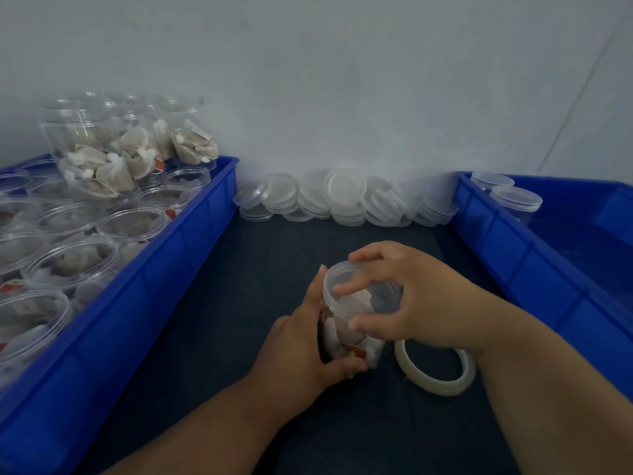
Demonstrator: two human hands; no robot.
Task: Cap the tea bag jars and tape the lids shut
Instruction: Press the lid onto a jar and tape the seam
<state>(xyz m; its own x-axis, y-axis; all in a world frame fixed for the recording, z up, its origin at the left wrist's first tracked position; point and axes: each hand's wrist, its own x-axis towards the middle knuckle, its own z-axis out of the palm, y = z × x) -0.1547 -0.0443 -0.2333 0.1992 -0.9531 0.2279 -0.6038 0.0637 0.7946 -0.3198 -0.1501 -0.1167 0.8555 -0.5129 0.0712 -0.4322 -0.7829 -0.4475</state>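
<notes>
Open jars [130, 221] crowd the left blue bin [191, 241]. Centre mat [239, 303]: left hand [298, 347] wraps the tea bag jar [337, 337] upright, right hand [424, 299] curls fingers round the lid [376, 296] on top. The tape roll [438, 385] lies flat beside the jar, near the right bin [507, 255].

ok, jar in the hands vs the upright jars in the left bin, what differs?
The held jar has a lid on it, under the right hand; the bin jars stand open-topped. The held jar sits on the dark mat, gripped by the left hand; the bin jars are packed in the blue bin. Both are clear plastic holding tea bags.
</notes>
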